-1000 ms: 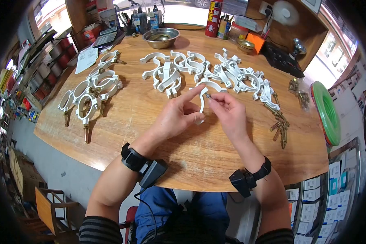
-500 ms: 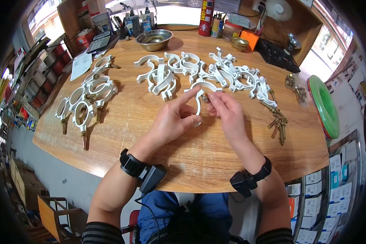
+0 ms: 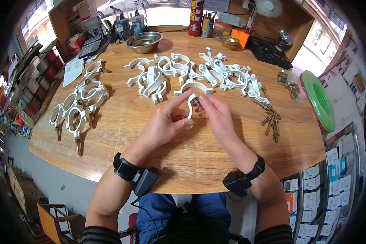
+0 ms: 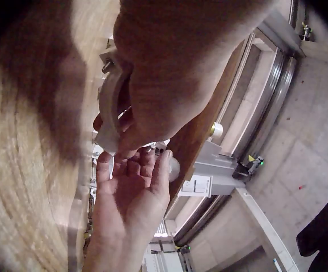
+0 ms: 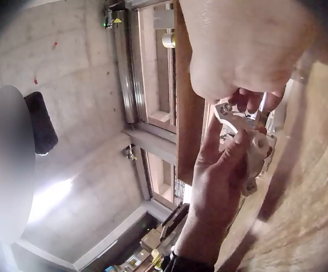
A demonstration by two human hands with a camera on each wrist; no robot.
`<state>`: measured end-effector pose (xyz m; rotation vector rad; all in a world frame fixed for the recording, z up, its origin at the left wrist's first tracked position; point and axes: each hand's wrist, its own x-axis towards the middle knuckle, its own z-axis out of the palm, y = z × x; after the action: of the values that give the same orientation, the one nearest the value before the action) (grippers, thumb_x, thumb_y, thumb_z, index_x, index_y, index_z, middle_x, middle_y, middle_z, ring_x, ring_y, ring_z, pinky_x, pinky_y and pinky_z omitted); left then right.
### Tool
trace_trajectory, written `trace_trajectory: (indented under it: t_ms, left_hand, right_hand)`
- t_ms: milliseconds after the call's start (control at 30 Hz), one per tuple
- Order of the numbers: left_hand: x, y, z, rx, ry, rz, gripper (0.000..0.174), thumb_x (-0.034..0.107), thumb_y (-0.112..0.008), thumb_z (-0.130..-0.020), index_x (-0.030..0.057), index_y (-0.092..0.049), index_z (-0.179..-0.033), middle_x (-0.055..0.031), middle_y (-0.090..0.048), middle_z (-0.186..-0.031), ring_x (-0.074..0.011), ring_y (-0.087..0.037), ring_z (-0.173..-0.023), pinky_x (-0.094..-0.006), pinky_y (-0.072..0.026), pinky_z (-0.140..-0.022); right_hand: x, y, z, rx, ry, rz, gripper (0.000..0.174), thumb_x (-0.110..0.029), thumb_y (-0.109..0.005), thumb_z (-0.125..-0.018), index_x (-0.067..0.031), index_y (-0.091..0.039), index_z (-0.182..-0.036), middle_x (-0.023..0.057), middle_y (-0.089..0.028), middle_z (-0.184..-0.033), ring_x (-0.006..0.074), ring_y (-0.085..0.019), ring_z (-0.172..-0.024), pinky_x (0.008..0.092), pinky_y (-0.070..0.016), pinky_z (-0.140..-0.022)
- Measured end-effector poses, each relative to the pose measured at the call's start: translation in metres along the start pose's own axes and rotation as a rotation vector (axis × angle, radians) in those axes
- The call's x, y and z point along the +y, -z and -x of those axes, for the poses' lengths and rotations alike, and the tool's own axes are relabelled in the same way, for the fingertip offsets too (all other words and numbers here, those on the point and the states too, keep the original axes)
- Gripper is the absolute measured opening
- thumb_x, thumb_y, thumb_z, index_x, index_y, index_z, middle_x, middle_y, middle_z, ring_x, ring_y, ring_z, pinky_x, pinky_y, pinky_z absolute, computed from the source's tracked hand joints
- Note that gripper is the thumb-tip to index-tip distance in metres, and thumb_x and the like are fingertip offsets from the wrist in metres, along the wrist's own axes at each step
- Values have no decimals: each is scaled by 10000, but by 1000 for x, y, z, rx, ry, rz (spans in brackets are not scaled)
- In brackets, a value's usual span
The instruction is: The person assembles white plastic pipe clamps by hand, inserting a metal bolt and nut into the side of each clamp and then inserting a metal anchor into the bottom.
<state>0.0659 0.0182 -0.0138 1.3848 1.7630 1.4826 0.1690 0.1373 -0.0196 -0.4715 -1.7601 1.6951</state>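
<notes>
My left hand [image 3: 166,120] grips a white half-round pipe clamp [image 3: 190,110] over the middle of the wooden table [image 3: 150,158], thumb on its lower end, forefinger stretched along its top. My right hand [image 3: 213,112] pinches a small metal screw [image 3: 196,100] at the clamp's upper end. The left wrist view has the white clamp [image 4: 111,116] between both hands. In the right wrist view the clamp [image 5: 253,152] sits under my fingertips with a screw hole showing.
Loose white clamp halves [image 3: 215,71] lie in a heap behind my hands. Assembled clamps with brass bolts [image 3: 79,107] sit at the left. Brass anchor bolts [image 3: 272,122] lie at the right beside a green hose coil [image 3: 318,103]. A steel bowl [image 3: 144,40] stands at the back.
Both hands keep the same hold on the clamp and screw. The view has tilted, so everything sits slightly lower and further left in the head picture.
</notes>
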Motion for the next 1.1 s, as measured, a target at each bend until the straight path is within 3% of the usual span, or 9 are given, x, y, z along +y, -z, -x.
trace_trajectory:
  t_ms: [133,200,333,400,467,567,700,867,1100]
  left_hand:
    - [2,1,0,-43,-4,-78,664,-9,-619,-728,114,-312,-1304,-28,-610,-738,-49,-519,-677,-223,-435,-641]
    - [3,2,0,-42,-9,-107,664,-2,-623,-728,112,-311,-1303,-30,-612,-740,-49,-520,-678,-222,-436,-639]
    - [0,0,0,-12,1,-38,641,12,-643,-694,106,-370,-1266,-90,-623,-754,-112,-585,-666,-263,-463,-626]
    - [-2,1,-1,-2,1,-36,643,22,-648,-693,104,-369,-1266,-91,-626,-759,-117,-588,-668,-266,-465,-630]
    - [-3,1,-1,-26,-8,-90,670,24,-641,-723,111,-313,-1301,-29,-613,-732,-47,-525,-677,-218,-438,-630]
    - [-2,1,-1,-11,14,-116,642,13,-641,-693,123,-373,-1265,-96,-630,-766,-124,-590,-665,-270,-466,-629]
    - [-2,-1,0,-3,-8,-75,645,4,-638,-694,135,-373,-1267,-79,-623,-739,-109,-579,-657,-263,-461,-617]
    - [-12,-4,-3,18,-3,107,663,-33,-628,-696,116,-351,-1280,-27,-589,-691,-62,-537,-653,-226,-447,-598]
    - [-3,-5,-1,37,31,49,670,-42,-628,-693,108,-345,-1282,-27,-592,-700,-61,-539,-651,-216,-448,-608]
  right_hand:
    - [4,0,-1,-47,-2,-5,155,-124,-570,-811,13,-552,-882,18,-566,-770,61,-504,-691,202,-413,-609]
    - [8,-2,-1,-10,161,86,207,-163,-545,-831,30,-565,-902,18,-573,-781,60,-502,-689,208,-412,-605]
    - [4,0,-1,-27,123,36,206,-159,-551,-824,31,-569,-900,23,-579,-783,63,-504,-676,211,-413,-597]
    - [-4,-2,1,-1,-67,-78,154,-114,-586,-794,20,-555,-865,22,-570,-764,61,-504,-660,203,-413,-574]
    - [3,-1,-1,-13,-43,-49,152,-114,-586,-794,18,-554,-861,23,-570,-763,64,-507,-658,204,-416,-577]
    - [11,-1,-1,-5,46,16,171,-136,-573,-805,22,-557,-868,23,-574,-770,65,-511,-660,205,-420,-588]
    - [11,-4,0,35,189,48,213,-179,-538,-831,22,-567,-896,18,-578,-788,69,-516,-670,205,-424,-612]
    - [9,-2,1,-19,58,33,204,-172,-521,-839,18,-587,-874,21,-589,-739,69,-502,-652,217,-403,-570]
    - [15,-7,-2,15,157,-58,116,-98,-572,-793,9,-547,-831,40,-574,-739,88,-518,-668,229,-433,-607]
